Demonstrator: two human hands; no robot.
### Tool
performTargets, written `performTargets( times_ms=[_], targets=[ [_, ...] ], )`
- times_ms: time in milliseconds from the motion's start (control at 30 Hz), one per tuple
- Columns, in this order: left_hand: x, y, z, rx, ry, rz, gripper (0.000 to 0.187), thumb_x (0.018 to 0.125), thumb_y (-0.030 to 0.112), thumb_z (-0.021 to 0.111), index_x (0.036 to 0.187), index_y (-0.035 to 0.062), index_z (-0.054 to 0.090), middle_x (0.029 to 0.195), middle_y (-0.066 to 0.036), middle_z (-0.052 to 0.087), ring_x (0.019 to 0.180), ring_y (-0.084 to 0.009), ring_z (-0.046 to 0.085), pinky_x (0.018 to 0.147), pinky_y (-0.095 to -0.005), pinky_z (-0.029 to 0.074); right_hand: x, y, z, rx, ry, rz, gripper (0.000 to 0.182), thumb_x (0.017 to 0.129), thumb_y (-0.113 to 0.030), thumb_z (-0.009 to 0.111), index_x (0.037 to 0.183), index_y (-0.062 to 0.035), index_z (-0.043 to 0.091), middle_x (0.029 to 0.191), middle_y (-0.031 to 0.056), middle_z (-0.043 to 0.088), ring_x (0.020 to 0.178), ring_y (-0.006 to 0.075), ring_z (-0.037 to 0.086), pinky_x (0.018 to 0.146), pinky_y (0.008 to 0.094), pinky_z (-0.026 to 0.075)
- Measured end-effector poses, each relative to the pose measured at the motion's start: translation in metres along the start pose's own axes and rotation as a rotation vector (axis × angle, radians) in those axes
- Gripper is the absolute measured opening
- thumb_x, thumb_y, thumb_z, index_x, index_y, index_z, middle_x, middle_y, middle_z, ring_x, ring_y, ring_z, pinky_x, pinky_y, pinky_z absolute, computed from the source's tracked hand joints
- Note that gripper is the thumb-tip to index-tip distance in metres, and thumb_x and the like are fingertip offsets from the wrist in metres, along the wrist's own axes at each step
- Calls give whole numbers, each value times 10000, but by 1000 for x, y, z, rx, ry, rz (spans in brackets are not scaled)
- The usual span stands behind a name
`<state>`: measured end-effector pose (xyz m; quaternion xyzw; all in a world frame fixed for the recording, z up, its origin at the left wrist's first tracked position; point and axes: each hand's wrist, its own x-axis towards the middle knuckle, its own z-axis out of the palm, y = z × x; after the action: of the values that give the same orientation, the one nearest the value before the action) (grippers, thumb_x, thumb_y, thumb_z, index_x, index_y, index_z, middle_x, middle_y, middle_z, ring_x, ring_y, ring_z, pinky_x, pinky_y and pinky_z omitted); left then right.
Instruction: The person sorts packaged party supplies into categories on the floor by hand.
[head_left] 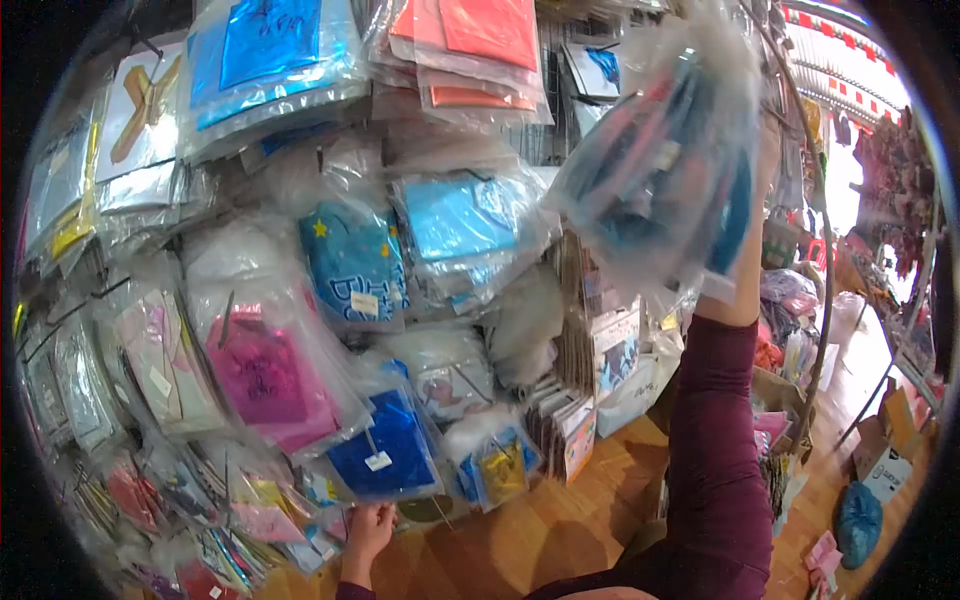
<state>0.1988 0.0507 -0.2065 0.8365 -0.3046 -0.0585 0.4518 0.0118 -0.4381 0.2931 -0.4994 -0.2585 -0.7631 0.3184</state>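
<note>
My right arm, in a maroon sleeve, reaches up on the right. My right hand [766, 165] is mostly hidden behind a blurred bunch of clear plastic packets [660, 170] with dark teal and pinkish contents. The bunch hangs from its gathered top, and the fingers on it do not show. Low in the middle, my left hand [370, 528] has its fingers curled closed, just under a shiny blue packet [385, 450] with a white label. Whether anything is in those fingers cannot be made out.
Hooks full of bagged foil packets cover the rack, among them a pink packet [262, 370] and light blue ones [460, 220]. Stacked flat cards [565, 430] stand low beside it. A thin pole [828, 250] rises at right. A box [885, 470] and a blue bag [858, 525] lie on the wooden floor.
</note>
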Motion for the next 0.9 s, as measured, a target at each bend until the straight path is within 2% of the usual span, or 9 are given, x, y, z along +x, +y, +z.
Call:
performTargets(
  times_ms=[67,100,133,267,333,367,500,600,900],
  targets=[
    [5,-5,0,1,13,-17,114,770,118,483,801,13,516,631,-94,548,522,-199,535,492,-307,418,-19,-32,41,-124,35,32,214,794,-173,525,916,0,554,815,64,575,662,102,526,604,227,428],
    [6,-6,1,5,29,-42,117,755,110,495,821,17,524,631,-106,549,541,-226,543,508,-322,421,-1,-7,30,-264,35,105,173,774,-149,557,856,3,578,763,48,580,635,91,510,575,207,402],
    [6,-11,4,1,35,-31,117,755,110,495,821,17,524,631,-106,549,541,-226,543,508,-322,421,3,-6,48,-21,39,98,162,762,-141,573,818,10,591,743,36,576,630,79,490,573,194,377],
    [10,-11,-4,70,-42,-144,149,746,151,521,821,24,542,645,-124,561,611,-251,561,540,-325,430,32,26,78,-183,-49,19,141,746,-112,583,830,1,597,725,25,571,674,78,492,612,206,379],
    [-3,-2,-8,118,-143,-172,185,742,194,535,816,25,547,692,-141,577,668,-265,570,561,-335,437,37,35,99,-211,-13,102,138,731,-93,587,807,20,600,741,40,578,662,94,497,602,218,389],
    [-10,3,-11,115,-137,-180,185,742,194,535,816,25,547,692,-141,577,668,-265,570,561,-335,437,45,46,105,-452,-28,-33,186,711,-126,597,772,50,598,748,96,597,663,133,531,609,238,402],
    [-24,31,-29,222,-148,-201,248,769,257,517,856,27,547,757,-118,581,707,-236,564,615,-334,441,56,86,120,-707,-100,-37,256,700,-240,587,781,2,614,745,164,596,711,240,580,653,306,419],
    [-31,40,-38,221,-147,-289,277,761,275,525,891,32,541,799,-122,587,738,-250,567,635,-336,443,62,122,134,-607,-74,144,231,699,-241,586,791,-31,620,747,149,599,713,250,579,657,320,422],
    [-41,53,-39,266,-143,-287,324,753,297,534,947,38,519,843,-128,583,778,-246,565,665,-331,441,52,130,170,-780,-67,90,254,689,-245,557,774,-8,596,781,200,570,791,333,540,717,370,410]
  ],
)
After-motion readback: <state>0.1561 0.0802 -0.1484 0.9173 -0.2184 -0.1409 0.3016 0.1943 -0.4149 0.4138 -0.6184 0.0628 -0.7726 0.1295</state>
